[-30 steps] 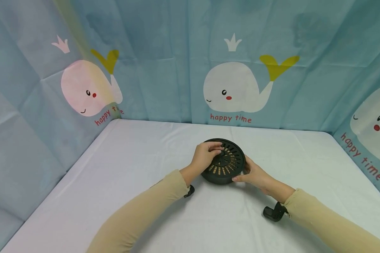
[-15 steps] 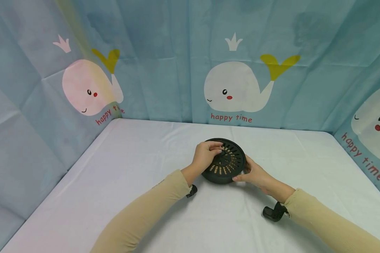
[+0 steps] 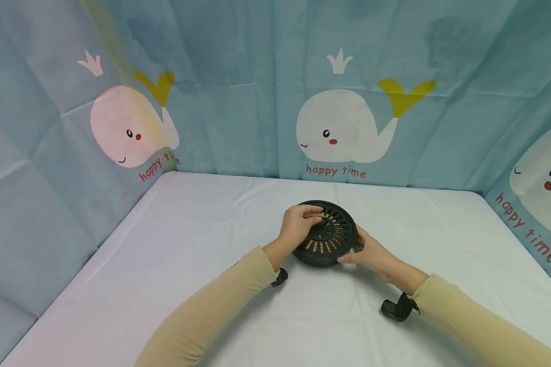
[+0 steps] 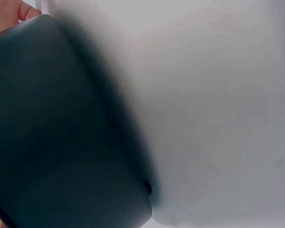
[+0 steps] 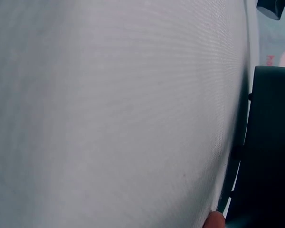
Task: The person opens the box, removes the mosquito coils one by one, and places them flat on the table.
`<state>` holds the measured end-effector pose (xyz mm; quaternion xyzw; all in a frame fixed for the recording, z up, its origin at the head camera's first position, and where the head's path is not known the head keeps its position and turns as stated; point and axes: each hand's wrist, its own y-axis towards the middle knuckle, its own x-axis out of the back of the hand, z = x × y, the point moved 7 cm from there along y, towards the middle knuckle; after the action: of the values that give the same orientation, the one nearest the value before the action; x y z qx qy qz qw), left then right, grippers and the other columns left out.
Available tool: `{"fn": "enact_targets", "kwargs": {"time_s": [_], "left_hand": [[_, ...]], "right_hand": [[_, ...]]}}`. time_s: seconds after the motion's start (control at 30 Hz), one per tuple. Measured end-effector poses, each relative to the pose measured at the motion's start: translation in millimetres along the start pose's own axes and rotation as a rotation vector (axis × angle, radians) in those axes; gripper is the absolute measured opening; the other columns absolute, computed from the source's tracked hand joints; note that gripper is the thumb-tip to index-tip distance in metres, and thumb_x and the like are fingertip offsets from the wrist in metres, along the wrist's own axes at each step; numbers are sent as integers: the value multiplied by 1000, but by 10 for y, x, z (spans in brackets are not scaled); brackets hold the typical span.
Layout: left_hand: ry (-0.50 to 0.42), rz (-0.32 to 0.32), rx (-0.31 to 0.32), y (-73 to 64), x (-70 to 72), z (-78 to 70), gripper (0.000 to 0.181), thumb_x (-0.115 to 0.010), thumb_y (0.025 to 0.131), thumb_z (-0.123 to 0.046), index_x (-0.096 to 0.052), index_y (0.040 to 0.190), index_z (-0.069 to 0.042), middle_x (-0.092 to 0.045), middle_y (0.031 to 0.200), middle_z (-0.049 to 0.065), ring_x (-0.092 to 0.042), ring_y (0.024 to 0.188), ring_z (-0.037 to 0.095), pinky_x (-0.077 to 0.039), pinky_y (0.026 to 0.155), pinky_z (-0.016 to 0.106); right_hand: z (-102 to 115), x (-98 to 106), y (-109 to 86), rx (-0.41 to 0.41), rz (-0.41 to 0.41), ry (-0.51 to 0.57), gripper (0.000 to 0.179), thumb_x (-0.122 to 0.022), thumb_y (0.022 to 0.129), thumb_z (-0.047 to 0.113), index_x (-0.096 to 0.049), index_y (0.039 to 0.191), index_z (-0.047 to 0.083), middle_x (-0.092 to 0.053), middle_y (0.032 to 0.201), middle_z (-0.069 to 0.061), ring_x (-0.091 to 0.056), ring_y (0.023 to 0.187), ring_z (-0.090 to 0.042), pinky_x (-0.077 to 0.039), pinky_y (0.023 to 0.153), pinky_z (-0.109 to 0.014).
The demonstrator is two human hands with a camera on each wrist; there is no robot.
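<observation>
A round black container point(image 3: 319, 261) with a slotted lid point(image 3: 337, 235) sits on the white-covered table. Pale yellowish material shows through the radial slots. My left hand point(image 3: 297, 224) reaches over the lid from the left, thumb and fingers pinched together at its middle on a small black knob that they partly cover. On the other side my right hand point(image 3: 366, 251) grips the container's wall, thumb at the front and fingers behind, mostly hidden. The left wrist view is filled by the dark side wall point(image 4: 61, 118). In the right wrist view, a fingertip point(image 5: 213, 220) shows below the wall point(image 5: 268, 142).
Black wrist cameras hang under both sleeves, the left camera point(image 3: 280, 277) and the right camera point(image 3: 397, 308), close over the tablecloth point(image 3: 202, 219). A blue curtain point(image 3: 239, 102) printed with whales stands along the back and sides of the table.
</observation>
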<state>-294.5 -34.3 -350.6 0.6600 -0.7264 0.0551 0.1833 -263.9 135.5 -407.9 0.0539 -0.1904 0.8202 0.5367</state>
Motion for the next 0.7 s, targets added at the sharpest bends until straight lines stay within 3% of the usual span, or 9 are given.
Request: {"fn": "enact_targets", "kwargs": {"time_s": [0.7], "left_hand": [[-24,-19,45,-9,7,0,24,-67,89,1,-69,113,6,-72,103,15,-69,99,23,-54,82,23]], "right_hand": [[5,-3,-1,-11,-1,4,114,-82,80,14,1,157,7,-5,159,-26,-6,144,-45,-12,115,-55]]}}
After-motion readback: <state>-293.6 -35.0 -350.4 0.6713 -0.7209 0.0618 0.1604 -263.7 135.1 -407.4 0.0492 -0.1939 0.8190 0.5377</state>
